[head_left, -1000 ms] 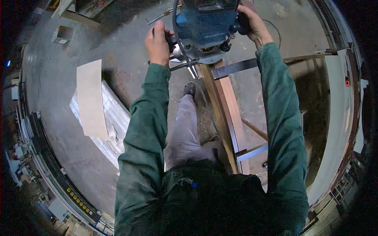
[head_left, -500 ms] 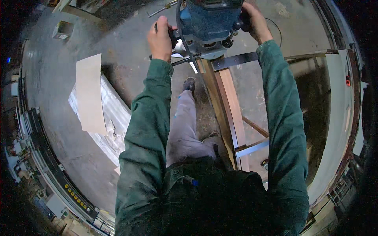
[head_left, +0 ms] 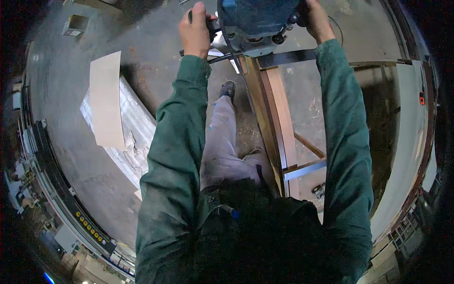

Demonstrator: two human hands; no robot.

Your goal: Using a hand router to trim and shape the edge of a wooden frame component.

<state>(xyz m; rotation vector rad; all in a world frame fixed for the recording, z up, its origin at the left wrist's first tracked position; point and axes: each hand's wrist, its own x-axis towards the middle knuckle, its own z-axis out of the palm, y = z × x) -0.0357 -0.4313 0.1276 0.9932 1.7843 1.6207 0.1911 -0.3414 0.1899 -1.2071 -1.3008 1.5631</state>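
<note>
A blue plunge router (head_left: 257,21) with black side handles sits on the far end of a long wooden beam (head_left: 260,106), its top cut off by the upper edge of the view. My left hand (head_left: 195,33) is wrapped around its left handle, thumb upward. On the other side my right hand (head_left: 319,23) grips the right handle, partly out of view. A guide rod (head_left: 220,59) sticks out left of the router's base. The bit and the cut are hidden beneath the base. A dark metal crossbar (head_left: 288,57) meets the beam beside the router.
A lighter board (head_left: 280,99) runs along the beam, with a metal brace (head_left: 306,169) nearer me. Left on the floor, a pale panel (head_left: 106,99) lies over silvery sheeting (head_left: 135,113). A white-topped bench (head_left: 402,123) stands right. A cord (head_left: 339,31) trails behind my right hand.
The router and both hands have shifted farther away, toward the top of the view, and slightly right. Both hands keep their hold on the handles.
</note>
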